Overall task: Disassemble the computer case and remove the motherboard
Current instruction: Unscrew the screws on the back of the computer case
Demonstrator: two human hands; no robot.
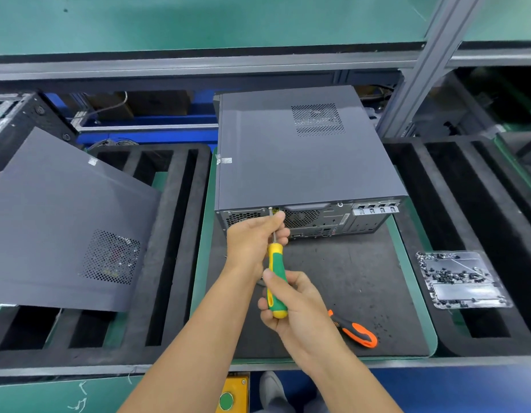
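- The computer case [303, 156] sits on its side on the dark mat [347, 278] in the middle of the bench, rear panel facing the person, side cover on top.
- Right hand [291, 305] is wrapped round the yellow-green handle of the screwdriver [276, 281]. Left hand [255, 242] pinches the bare shaft up near the tip to keep it steady. So both hands are closed on that 1 tool.
- The tip looks lined up on a screw [271, 208] at the top edge of the rear panel, left of the fan grille. Can't tell if the bit is properly seated, it's too small to see.
- Handling guess: the case is a steel box, stiff and probably hefty, so it shouldn't skate around under the push of the driver. I'd grab it by the solid corners or the long edges, not the mesh vent or the rear slot covers, which look thin and sharp.
- The side cover is thin sheet metal. It'll probably flex and slide off, so hold it by both long edges.
- The screw is tiny and easy to drop. The clear tray [463, 280] of screws sits on the right, well apart from the case.
- The motherboard isn't visible at all. Fragile when you get there, so edges only.
- Also around: a loose grey panel [64, 219] lying on the foam slots at left, and an orange-handled tool [358, 333] on the mat just beside the right wrist.
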